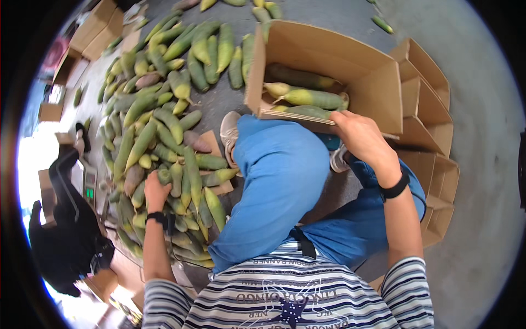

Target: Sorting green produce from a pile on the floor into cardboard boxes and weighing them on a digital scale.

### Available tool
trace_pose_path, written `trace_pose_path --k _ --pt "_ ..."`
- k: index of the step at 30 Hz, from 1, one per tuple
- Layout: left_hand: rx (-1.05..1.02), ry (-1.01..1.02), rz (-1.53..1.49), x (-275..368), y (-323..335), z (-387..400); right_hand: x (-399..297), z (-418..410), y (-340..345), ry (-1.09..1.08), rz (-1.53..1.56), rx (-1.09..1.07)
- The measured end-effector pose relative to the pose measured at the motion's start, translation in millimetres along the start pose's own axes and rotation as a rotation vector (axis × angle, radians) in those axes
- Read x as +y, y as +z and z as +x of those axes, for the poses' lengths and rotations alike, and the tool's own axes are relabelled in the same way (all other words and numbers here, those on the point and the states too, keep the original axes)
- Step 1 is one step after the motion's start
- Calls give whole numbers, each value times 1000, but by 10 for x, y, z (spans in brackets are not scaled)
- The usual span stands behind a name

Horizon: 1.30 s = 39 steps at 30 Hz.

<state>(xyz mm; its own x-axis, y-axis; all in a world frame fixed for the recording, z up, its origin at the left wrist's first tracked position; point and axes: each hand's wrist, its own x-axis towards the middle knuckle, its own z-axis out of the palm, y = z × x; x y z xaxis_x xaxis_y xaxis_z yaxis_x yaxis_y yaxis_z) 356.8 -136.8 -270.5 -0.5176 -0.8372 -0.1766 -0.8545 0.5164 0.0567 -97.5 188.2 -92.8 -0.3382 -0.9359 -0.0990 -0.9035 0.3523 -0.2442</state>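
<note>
At the left, my left hand [157, 192] is closed around a green radish [164, 177] in the large heap; its fingertips are partly hidden. My right hand [361, 137] grips the near rim of an open cardboard box [328, 45], thumb over the edge. Inside that box lie several green radishes [314, 98], side by side on the bottom. The box is tilted towards me, close to my knee. Around my left hand the heap [139, 107] mixes green radishes with a few purplish-skinned ones [196, 141].
Open cardboard boxes [427, 111] stand in a row at the right. A person in dark clothing [68, 230] is at the far left, beside a scale with a lit display [88, 185]. More boxes [96, 31] stand at the upper left. Loose radishes [382, 24] lie on the floor.
</note>
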Motion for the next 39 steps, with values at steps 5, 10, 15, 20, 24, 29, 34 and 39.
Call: trace_pose_path --k 5,10,15,20,24,29,34,39 --pt "174 7 -702 1084 -1022 91 122 -86 31 26 -15 -9" --pt "259 356 -1326 2219 -2238 11 103 -93 88 19 -3 32" --pt "-8 548 -1306 3211 -2347 273 66 -92 57 22 -9 0" --pt "-69 444 -1215 2943 -1709 256 132 -89 121 15 -21 9" --pt "-140 331 -756 2023 -988 -179 60 14 53 22 -69 81" --pt "-268 262 -314 1241 -252 -883 63 -126 -16 37 -80 -44" --pt "-179 14 24 841 -314 -1082 -18 -56 -5 54 18 -27" --pt "-157 -33 440 -159 26 -1000 -96 -27 -5 44 15 -29"
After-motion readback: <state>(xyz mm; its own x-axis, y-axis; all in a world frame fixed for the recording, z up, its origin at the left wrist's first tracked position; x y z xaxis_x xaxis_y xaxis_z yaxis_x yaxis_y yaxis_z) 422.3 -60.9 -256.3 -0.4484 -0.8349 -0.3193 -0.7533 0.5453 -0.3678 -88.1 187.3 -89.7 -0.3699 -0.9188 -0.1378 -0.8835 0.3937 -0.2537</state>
